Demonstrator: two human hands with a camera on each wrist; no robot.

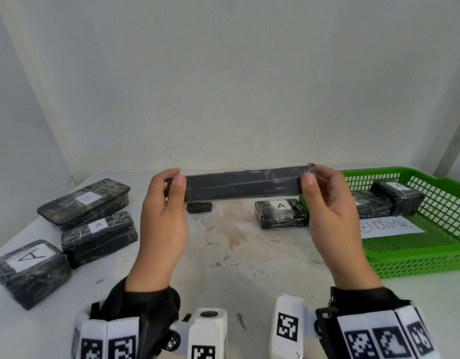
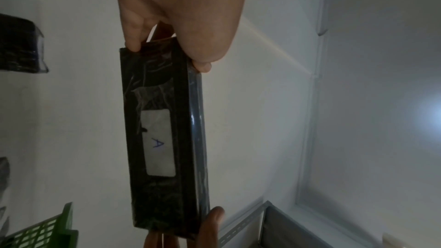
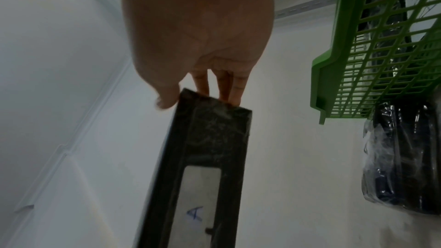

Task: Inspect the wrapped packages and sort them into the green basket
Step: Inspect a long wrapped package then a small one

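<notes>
While both hands pinch its ends, the package (image 1: 243, 186) hangs level above the table (image 1: 249, 255).
Left hand (image 1: 163, 221) and right hand (image 1: 335, 216) grip thumb-to-fingers; it looks rigid, light, film-slick: hold the ends. Basket (image 1: 418, 260) lies right.

From head height, a wide view looks forward and down over the bench (image 1: 249, 255) toward a white wall, while two close wrist cameras look along the hands (image 1: 161, 216) from opposite ends of the same long black package (image 2: 164, 139), each also catching the green basket (image 3: 372, 63).
</notes>
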